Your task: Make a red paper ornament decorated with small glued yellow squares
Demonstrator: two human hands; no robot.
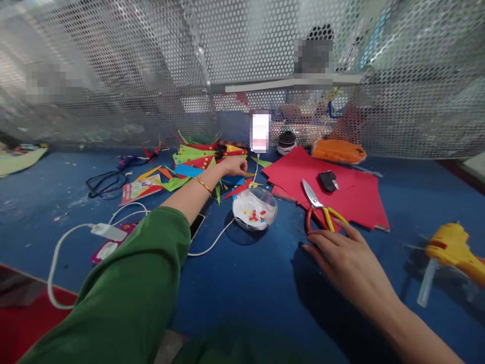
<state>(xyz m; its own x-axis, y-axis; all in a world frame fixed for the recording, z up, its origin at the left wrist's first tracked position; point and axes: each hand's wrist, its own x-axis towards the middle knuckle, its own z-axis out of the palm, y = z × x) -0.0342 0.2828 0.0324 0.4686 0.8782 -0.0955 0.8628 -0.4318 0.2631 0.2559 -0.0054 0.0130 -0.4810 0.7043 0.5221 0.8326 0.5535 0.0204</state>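
My left hand (234, 166) reaches out over a pile of pointed colored paper pieces (195, 156) in green, red, yellow and blue. Its fingers are curled closed, and whatever they may hold is hidden. With fingers apart, my right hand (339, 250) touches or nearly touches the red and yellow handles of the scissors (312, 196). The scissors lie with their blades slightly parted, partly over red paper sheets (359, 194). Between my hands sits a clear round bowl (274, 212) with white lining and small colored paper bits (257, 216).
A lit phone (260, 132) leans at the perforated metal screen (151, 76). Yellow glue gun (450, 247) lies at right, black key fob (328, 181) on the red sheets, orange pouch (338, 151) behind. A white cable (212, 248) crosses the blue table. Blurred people show behind the screen.
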